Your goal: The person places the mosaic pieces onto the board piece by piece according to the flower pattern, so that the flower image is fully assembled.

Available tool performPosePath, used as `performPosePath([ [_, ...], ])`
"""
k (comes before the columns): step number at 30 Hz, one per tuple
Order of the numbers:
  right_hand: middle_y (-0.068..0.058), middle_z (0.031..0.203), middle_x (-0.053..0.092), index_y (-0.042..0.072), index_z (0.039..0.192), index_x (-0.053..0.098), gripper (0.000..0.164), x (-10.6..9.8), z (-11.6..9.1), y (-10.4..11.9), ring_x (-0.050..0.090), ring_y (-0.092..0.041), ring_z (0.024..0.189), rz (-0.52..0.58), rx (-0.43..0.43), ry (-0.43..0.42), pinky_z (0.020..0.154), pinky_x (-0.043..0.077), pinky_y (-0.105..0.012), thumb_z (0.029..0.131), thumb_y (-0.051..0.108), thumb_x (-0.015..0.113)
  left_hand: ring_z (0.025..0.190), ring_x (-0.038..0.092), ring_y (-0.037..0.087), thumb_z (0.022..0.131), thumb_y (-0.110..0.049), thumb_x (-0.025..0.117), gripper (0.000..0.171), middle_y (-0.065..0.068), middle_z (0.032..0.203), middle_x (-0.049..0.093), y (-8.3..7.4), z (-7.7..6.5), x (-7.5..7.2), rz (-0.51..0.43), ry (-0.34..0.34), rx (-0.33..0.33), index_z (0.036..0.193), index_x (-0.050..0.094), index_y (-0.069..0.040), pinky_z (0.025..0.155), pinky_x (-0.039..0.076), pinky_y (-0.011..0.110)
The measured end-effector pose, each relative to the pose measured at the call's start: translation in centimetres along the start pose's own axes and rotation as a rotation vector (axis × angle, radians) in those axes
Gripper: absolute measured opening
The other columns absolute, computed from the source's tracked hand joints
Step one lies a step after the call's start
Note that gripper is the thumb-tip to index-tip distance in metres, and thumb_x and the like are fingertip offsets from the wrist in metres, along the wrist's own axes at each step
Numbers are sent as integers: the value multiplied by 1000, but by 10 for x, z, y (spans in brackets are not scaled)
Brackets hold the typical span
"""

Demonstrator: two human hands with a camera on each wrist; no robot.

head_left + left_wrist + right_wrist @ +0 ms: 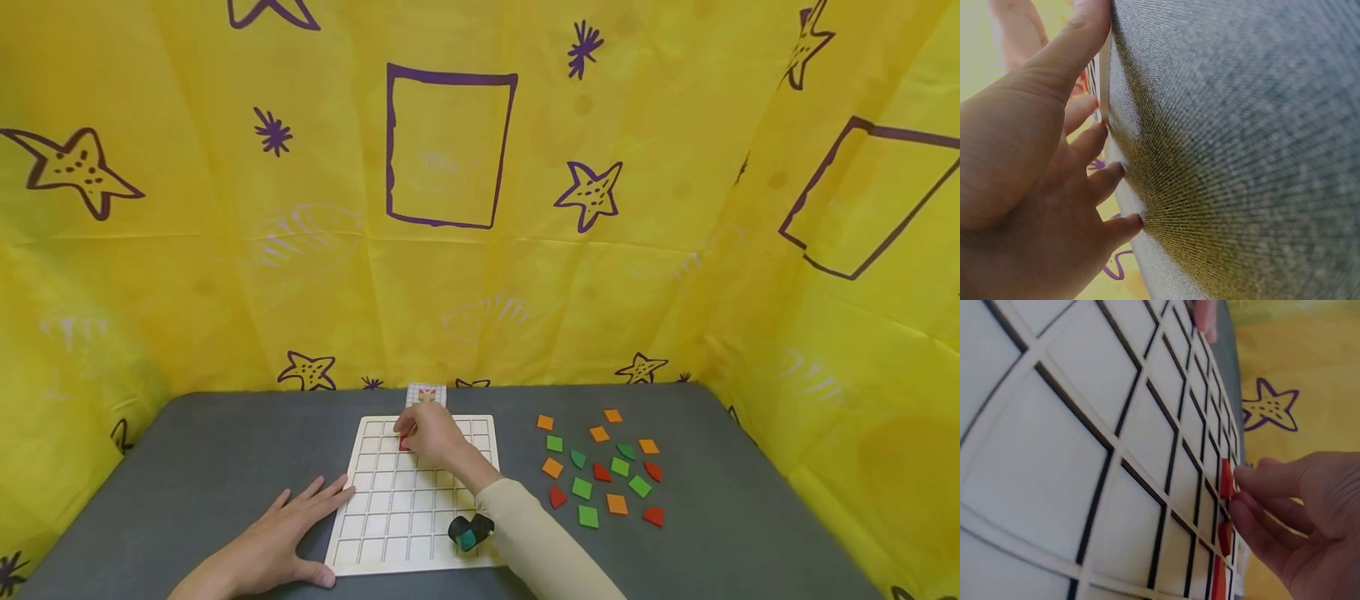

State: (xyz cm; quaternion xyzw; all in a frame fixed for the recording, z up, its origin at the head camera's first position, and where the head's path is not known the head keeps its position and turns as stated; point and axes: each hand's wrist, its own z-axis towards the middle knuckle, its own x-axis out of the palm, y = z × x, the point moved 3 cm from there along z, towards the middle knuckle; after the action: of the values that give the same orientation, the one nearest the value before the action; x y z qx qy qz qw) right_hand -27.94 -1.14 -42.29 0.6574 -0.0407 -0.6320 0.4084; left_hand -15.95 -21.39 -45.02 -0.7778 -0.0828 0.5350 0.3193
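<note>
With the left hand (281, 533) spread against the grid board (382, 502), the right hand (435, 437), its grip pinching a red piece (1227, 479), should settle it squarely within one cell.

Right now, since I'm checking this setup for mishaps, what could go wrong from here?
The right hand has its fingertips close against small, flat red pieces on the white gridded board, so it might nudge a neighbouring piece.

The left hand touches the board's left edge; a push there could shift the board.

In the head view, the right hand overlaps the small white patterned card, so its design might be misread.
</note>
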Motion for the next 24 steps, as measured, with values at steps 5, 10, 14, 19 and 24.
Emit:
performPosePath([
  [5,2,83,68,5,99,73,15,-8,-1,-5,58,-4,73,53,-24,44,67,49,-16,85,-1,73,142,18,51,59,-51,87,105,13,157,33,1,1,0,5,7,-11,148,44,-16,103,0,78],
  [10,2,83,68,6,98,74,13,-17,-7,-9,59,-4,73,44,-58,62,66,49,-15,86,3,74,142,20,51,60,-53,86,105,13,156,34,1,1,0,25,19,-10,148,44,-17,102,2,78],
  [14,5,81,68,8,98,74,11,-21,-14,-16,58,-1,72,32,-84,73,67,48,-13,87,4,73,141,20,52,62,-54,84,103,13,156,34,0,0,-1,42,26,11,149,43,-16,101,3,79],
  [19,3,83,70,6,99,73,13,-28,-23,-24,60,-1,74,43,-113,74,67,49,-14,88,1,70,142,20,51,63,-55,84,102,13,156,36,-2,1,0,43,26,-12,148,44,-17,102,2,78],
  [24,2,87,69,6,102,73,15,-39,-33,-36,60,-3,78,51,-105,60,69,50,-17,88,2,70,142,19,50,63,-55,83,100,12,155,36,-3,1,2,40,16,-37,148,45,-18,104,1,77],
])
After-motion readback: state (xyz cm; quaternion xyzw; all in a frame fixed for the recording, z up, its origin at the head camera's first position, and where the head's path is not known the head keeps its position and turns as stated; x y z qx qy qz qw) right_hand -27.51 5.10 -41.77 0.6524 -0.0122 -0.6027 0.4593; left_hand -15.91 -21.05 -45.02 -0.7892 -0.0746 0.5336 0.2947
